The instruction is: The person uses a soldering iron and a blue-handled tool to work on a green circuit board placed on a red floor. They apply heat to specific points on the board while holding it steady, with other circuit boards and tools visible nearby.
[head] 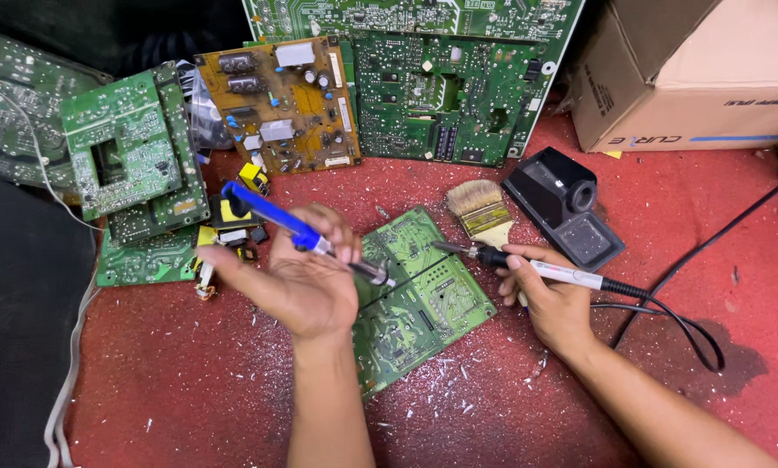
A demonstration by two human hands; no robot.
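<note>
Two hands in view, both the person's own. Left hand [307, 282] lies palm up, fingers loosely curled around a blue-handled desoldering pump [307, 234]; its metal tip points right and down over the green circuit board [415, 299] flat on the red mat [190, 381]. Right hand [549, 299] is clenched around a soldering iron [528, 265], held like a pen; black grip, white barrel, tip pointing left just above the upper edge of the same board. The iron's black cable [675, 316] loops away to the right across the mat.

Board count: one green board under the hands, lying at a tilt between the two wrists. Behind, at least five more: a stack of green boards [129, 160] at left, one orange-brown board [276, 100] carrying grey and white components, one large dark green board [437, 95] beside it, and another green one [415, 16] along the top edge. A further grey-green board [16, 104] sits at far left.

One flat paintbrush [480, 212] with pale bristles lies just above the work board, handle toward the right hand. One black iron stand [562, 208] with a square sponge tray sits just right of the brush.

One brown cardboard box [683, 74] stands at top right, with dark printing on its side and a blue stripe along the lower front face.

Small yellow-and-black loose components [233, 221] cluster just left of the left hand. White flecks of debris are scattered over the mat, densest around the work board. A grey cable [68, 373] runs down the left edge.
</note>
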